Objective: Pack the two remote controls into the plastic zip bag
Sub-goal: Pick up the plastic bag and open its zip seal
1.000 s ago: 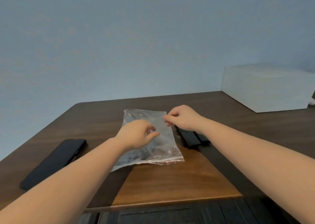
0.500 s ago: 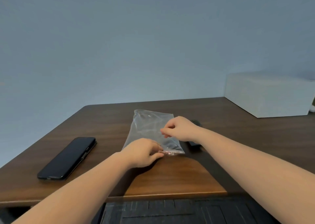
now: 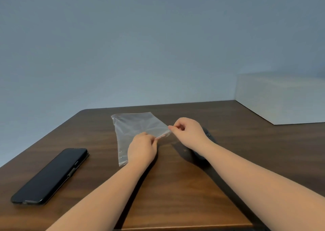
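A clear plastic zip bag (image 3: 135, 128) lies flat on the dark wooden table (image 3: 175, 186), its zip edge turned towards me. My left hand (image 3: 141, 149) pinches that zip edge near its middle. My right hand (image 3: 189, 132) pinches the same edge at its right corner, lifting it slightly. The black remote controls (image 3: 208, 134) lie behind my right hand and wrist; only small dark parts of them show, so I cannot tell them apart.
A black phone (image 3: 51, 175) lies on the table at the left, near the front edge. A white box (image 3: 281, 97) stands at the back right corner. A plain blue-grey wall rises behind the table.
My left hand has moved from the bag's surface to its zip edge. My right hand has shifted to the right corner of that edge. The view has tilted upwards.
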`<state>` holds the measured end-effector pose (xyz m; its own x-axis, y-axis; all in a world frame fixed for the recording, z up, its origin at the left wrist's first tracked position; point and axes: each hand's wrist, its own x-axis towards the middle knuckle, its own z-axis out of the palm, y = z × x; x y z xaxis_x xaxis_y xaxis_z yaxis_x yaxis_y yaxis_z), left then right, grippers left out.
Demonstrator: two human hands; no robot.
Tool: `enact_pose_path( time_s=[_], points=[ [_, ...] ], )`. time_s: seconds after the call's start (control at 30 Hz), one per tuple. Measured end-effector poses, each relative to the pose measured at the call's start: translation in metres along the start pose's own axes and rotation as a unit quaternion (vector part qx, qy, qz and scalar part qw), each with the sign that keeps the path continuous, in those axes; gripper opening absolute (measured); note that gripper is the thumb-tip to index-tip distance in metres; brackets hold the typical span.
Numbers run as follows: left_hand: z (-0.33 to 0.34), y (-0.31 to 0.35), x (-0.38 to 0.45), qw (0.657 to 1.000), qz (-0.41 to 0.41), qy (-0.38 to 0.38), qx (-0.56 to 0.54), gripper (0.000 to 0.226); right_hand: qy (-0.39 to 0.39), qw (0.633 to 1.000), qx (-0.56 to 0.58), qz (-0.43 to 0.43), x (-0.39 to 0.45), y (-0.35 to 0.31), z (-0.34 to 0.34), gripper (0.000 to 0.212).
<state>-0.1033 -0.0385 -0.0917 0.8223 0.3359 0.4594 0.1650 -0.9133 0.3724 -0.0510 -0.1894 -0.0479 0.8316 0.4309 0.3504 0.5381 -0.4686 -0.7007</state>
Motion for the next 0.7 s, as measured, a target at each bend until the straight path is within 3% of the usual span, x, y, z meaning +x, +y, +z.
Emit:
enact_pose_path(
  time_s=[0.2,0.33,0.47,0.7],
  points=[
    [0.012,0.007,0.015,1.0,0.025,0.003,0.011,0.029,-0.043,0.998,0.001,0.05,0.012,0.014,0.021,0.032],
    [0.015,0.007,0.017,0.998,0.061,-0.007,0.019,0.03,-0.012,0.995,0.063,0.073,0.015,0.018,0.025,0.026],
    [0.011,0.008,0.015,0.994,0.065,-0.031,-0.08,0.017,-0.009,0.989,0.129,0.072,0.014,0.02,0.024,0.029],
    [0.002,0.013,0.022,0.962,0.056,-0.111,-0.241,0.021,0.031,0.99,0.134,0.032,0.014,0.021,0.019,0.019]
  ],
)
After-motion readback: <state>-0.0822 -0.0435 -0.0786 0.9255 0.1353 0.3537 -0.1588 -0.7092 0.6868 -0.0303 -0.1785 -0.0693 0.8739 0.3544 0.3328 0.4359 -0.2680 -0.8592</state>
